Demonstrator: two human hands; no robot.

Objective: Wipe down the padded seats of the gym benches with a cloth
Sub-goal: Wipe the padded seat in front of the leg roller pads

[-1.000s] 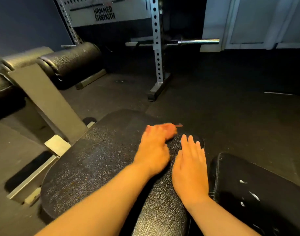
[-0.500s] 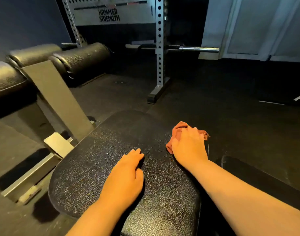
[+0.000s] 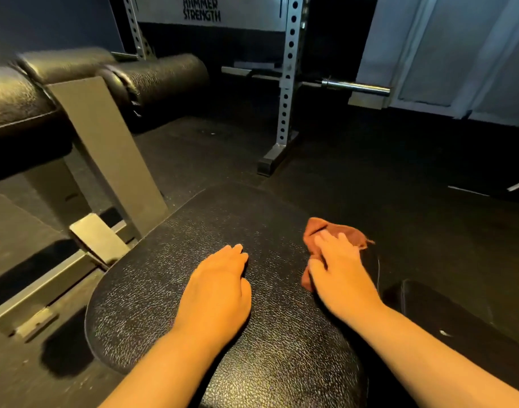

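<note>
A rust-coloured cloth is pressed flat against the black padded seat near its right edge, toward the far right corner of the pad. It is covered by the right hand, whose fingers are laid out straight and slightly spread over the fabric; a bunched fold is seen beyond the fingertips and another strip beneath the thumb side. Part of the cloth reaches the pad's right rim, and one corner appears to stick out past it.

The left hand is rested palm down on the middle of the seat, fingers close together and relaxed, nothing being held. A bare stretch of textured vinyl is left between the two hands, and a wider one to the left, up to the rounded left rim and the far curved edge.

Just right of the seat, across a narrow dark gap, a second black pad is seen. Dark rubber flooring lies open beyond the far edge. To the left, a grey steel frame slopes down beside the seat, with roller pads above it. Farther back, a perforated rack upright and a barbell sleeve are seen. No containers can be made out.
</note>
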